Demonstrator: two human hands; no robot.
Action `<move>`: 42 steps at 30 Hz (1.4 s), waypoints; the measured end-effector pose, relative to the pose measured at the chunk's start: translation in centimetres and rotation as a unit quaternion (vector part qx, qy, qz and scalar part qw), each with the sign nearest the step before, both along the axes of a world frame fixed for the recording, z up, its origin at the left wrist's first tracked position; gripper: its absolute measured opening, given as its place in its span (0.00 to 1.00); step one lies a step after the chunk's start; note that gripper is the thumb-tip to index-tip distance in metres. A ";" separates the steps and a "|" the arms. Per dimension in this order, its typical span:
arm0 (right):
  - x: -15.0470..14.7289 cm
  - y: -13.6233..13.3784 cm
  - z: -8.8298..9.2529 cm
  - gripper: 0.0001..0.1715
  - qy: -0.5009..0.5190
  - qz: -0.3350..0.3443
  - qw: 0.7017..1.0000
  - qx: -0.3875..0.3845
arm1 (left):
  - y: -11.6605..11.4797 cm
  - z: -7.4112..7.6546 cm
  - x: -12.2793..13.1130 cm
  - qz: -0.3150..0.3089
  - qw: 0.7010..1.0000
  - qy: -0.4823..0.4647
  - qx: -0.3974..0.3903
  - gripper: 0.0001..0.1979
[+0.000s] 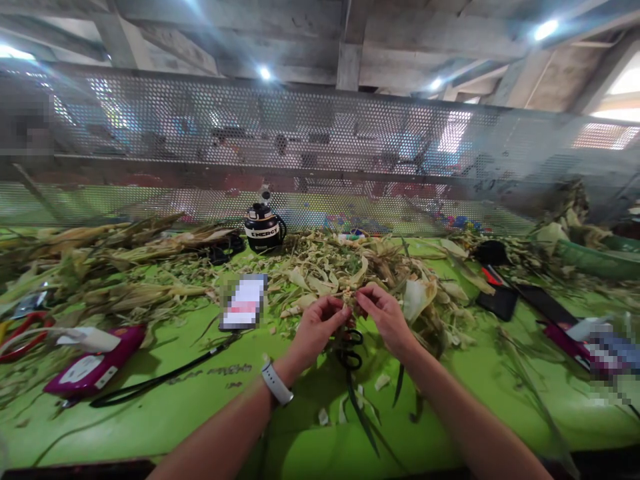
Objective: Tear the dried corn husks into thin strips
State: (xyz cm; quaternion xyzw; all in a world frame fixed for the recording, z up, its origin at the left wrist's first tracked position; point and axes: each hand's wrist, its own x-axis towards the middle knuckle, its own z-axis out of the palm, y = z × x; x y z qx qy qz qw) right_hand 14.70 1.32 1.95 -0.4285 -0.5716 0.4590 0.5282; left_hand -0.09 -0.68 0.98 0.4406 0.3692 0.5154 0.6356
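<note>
My left hand (317, 327) and my right hand (385, 317) meet over a green table (190, 413), both pinched on a small dried husk piece (351, 298) at the near edge of a heap of corn husks (345, 267). Black-handled scissors (350, 350) lie on the table just below my hands. A white watch (276, 382) is on my left wrist.
A phone (244, 303) with a black lanyard lies left of my hands. Further left sit a magenta device (93, 367) and red-handled shears (23, 333). A black jug (263, 227) stands at the back by a perforated metal screen (320, 133). Dark tools (500, 293) lie to the right.
</note>
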 end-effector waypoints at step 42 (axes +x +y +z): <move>1.3 1.0 0.4 0.20 -0.017 -0.052 0.998 0.032 | 0.8 -0.1 -1.4 -0.129 0.991 0.002 -0.040 0.19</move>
